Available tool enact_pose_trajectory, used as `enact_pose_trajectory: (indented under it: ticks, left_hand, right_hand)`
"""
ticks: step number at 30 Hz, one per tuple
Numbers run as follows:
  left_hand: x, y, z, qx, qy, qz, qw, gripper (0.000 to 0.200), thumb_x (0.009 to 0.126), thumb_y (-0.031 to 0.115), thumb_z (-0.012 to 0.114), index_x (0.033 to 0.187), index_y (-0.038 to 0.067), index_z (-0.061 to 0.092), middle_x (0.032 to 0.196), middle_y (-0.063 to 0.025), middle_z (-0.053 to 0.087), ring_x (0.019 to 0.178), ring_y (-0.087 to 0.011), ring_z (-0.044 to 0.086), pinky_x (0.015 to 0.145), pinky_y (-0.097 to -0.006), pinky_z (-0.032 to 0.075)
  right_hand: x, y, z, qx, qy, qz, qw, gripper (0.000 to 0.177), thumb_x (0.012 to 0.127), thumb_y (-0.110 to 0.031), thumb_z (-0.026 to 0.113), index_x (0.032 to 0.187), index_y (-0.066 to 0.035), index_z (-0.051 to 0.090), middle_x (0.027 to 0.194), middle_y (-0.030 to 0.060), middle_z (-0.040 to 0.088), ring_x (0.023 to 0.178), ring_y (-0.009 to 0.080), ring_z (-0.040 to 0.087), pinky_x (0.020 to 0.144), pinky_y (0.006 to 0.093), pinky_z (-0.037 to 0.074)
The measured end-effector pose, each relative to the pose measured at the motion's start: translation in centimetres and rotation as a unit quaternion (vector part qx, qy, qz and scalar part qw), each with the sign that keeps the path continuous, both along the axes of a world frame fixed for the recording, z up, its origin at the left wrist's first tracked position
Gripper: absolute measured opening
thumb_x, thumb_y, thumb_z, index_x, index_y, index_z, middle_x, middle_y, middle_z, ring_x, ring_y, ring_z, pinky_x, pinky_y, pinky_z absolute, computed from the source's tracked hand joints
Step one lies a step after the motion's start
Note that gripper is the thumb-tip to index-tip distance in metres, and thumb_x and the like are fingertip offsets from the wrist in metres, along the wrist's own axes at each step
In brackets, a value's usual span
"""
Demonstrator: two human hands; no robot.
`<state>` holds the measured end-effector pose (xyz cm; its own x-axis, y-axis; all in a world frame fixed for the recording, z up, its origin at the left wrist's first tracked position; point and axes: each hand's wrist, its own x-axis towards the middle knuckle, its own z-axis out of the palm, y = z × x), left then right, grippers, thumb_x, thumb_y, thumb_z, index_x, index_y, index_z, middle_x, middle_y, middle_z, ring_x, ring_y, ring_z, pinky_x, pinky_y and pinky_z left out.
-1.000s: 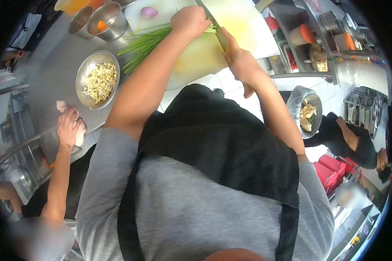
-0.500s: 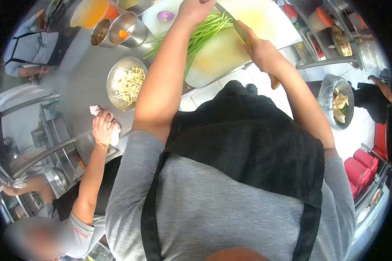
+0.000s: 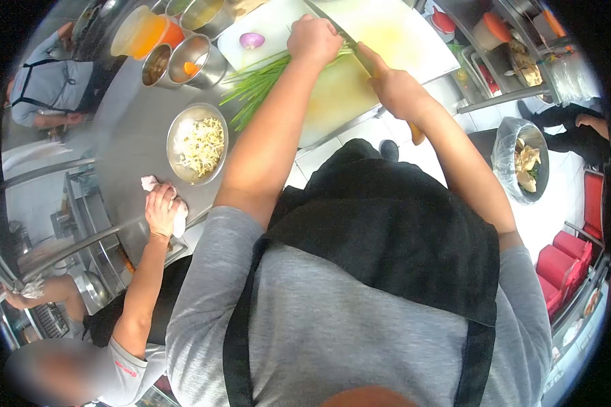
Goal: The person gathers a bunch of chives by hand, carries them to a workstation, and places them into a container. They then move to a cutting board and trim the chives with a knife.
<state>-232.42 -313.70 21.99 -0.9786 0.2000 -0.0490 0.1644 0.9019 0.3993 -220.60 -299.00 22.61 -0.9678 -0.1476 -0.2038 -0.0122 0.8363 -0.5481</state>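
Observation:
My left hand is closed over a bundle of long, thin green onion stalks, which lie across the pale cutting board. My right hand is wrapped round a long kitchen knife. Its blade slants up and left beside my left fingers, at the end of the bundle; the handle's end shows below my palm. Part of the bundle is hidden under my left hand and forearm. A piece of purple onion rests at the board's far left.
A metal bowl of bean sprouts stands left of my forearm. Farther back are a metal pot with an orange piece and an orange-filled tub. A co-worker's hand presses a cloth on the steel table. A lined bin stands right.
My left hand has moved down and slightly right, covering the cut end of the green onion stalks. The stalks have shifted left and the knife lies closer beside my left fingers.

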Motion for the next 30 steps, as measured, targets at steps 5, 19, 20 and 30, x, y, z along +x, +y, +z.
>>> enact_pose_trajectory:
  ticks: [5,19,20,30]
  left_hand:
    - [-1.3,-1.9,1.1,0.321,-0.156,0.02,0.934,0.021,0.077,0.024,0.065,0.096,0.015,0.07,0.099,-0.011,0.059,0.092,-0.0256,0.06,0.079,-0.0365,0.049]
    - [1.9,-5.5,15.0,0.728,-0.221,-0.324,0.562,0.013,0.097,0.022,0.047,0.099,0.011,0.053,0.081,-0.0029,0.06,0.073,-0.0158,0.059,0.068,-0.03,0.05]
    - [2.7,-5.7,16.4,0.71,-0.17,-0.316,0.606,0.016,0.097,0.02,0.047,0.103,0.007,0.054,0.081,-0.0024,0.059,0.071,-0.0134,0.056,0.066,-0.0272,0.049]
    - [5.6,-7.1,20.9,0.205,0.272,-0.214,0.916,0.026,0.09,0.01,0.051,0.113,0.007,0.063,0.089,-0.0073,0.062,0.081,-0.0182,0.058,0.075,-0.0288,0.046]
  right_hand:
    - [-0.2,0.1,0.4,-0.002,-0.006,-0.005,1.0,0.067,0.089,-0.013,0.045,0.147,-0.023,0.011,0.088,0.0268,0.063,0.084,0.0407,0.062,0.077,0.0473,0.047]
    - [0.2,-0.1,1.2,-0.026,-0.027,-0.018,0.999,0.064,0.091,-0.016,0.046,0.146,-0.023,0.014,0.087,0.028,0.063,0.084,0.0429,0.061,0.078,0.0481,0.047]
    - [0.3,-0.1,1.1,-0.026,-0.027,-0.018,0.999,0.064,0.091,-0.016,0.045,0.146,-0.023,0.014,0.087,0.028,0.063,0.084,0.0429,0.061,0.077,0.0479,0.047]
    - [0.1,0.0,1.0,-0.05,-0.041,-0.026,0.998,0.063,0.093,-0.013,0.043,0.147,-0.025,0.012,0.084,0.0198,0.062,0.046,0.0234,0.056,0.051,0.0358,0.052]
